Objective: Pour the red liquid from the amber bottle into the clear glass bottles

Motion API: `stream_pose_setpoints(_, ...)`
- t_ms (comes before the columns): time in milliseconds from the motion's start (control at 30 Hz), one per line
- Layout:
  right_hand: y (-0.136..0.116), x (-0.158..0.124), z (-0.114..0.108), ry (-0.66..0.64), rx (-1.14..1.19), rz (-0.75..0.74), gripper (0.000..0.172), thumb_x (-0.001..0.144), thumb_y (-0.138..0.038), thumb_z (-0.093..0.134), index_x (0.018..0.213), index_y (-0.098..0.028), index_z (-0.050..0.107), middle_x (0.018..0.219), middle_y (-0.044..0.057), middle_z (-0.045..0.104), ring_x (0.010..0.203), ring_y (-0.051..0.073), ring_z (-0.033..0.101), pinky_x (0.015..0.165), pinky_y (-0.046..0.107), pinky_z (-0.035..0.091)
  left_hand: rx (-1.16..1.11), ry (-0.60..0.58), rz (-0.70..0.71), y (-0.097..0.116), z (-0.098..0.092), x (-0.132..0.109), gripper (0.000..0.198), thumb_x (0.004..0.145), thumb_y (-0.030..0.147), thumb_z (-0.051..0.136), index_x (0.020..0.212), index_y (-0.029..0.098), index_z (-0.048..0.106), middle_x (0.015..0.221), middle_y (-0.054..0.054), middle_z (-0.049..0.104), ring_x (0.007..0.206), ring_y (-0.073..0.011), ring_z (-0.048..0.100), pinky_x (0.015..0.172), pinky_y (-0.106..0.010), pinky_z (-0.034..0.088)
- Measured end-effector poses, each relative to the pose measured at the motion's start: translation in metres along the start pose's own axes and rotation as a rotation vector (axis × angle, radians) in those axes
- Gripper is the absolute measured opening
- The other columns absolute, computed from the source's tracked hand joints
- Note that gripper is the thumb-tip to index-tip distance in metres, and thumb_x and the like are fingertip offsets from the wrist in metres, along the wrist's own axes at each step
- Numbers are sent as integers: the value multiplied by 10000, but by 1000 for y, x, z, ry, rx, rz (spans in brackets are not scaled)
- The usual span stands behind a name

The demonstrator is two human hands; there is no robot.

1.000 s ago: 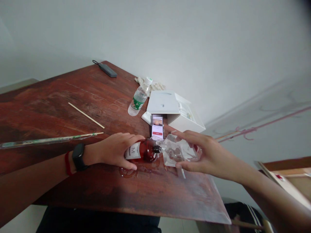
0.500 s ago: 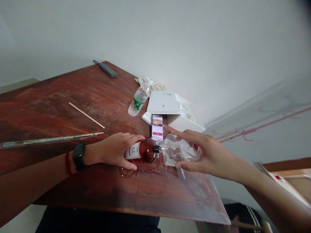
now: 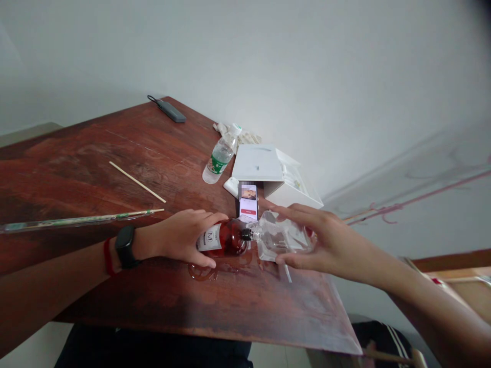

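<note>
Hardly anything has shifted since the earlier frame in the head view: the left hand [image 3: 187, 236], fingers curled part-open, grips a red-brown bottle [image 3: 230, 239] labelled "M". Facing it, the right hand [image 3: 312, 239] wraps a clear angular bottle [image 3: 274, 239], the two necks meeting between the hands. Just beyond them lies a lit smartphone [image 3: 249, 202]; spilled liquid [image 3: 202, 273] pools by the left thumb on the table [image 3: 230, 312].

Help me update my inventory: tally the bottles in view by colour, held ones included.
Red-brown: 1, the M-labelled bottle in the left hand
Clear: 2, the angular bottle in the right hand and the green-labelled bottle
Total: 3
</note>
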State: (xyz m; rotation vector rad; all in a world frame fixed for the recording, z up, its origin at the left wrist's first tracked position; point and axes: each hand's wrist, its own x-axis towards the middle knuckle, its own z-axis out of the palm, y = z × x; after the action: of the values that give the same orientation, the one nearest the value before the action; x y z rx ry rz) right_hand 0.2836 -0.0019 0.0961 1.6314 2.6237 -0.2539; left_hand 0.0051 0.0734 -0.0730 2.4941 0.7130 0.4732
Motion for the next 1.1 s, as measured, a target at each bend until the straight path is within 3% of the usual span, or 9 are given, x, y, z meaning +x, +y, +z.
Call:
stream_pose_setpoints(433, -3, 2, -3, -4, -4, 4, 807, 844, -545, 848, 1559, -263, 603, 1477, 134, 714, 1245, 355, 752, 1015, 495, 651, -4, 13, 6, -5, 3, -1, 939, 734, 558, 945, 1500, 209, 527, 1381, -151, 722, 1238, -394, 716, 1043, -456, 545)
stream_pose_setpoints(1100, -9, 7, -8, 13, -35, -37, 715, 881, -521, 810, 1522, -256, 636, 1463, 125, 725, 1258, 352, 746, 1034, 503, 634, -6, 54, 37, -14, 10, -2, 978, 733, 586, 922, 1525, 229, 475, 1333, -146, 739, 1197, -393, 735, 1014, -432, 541)
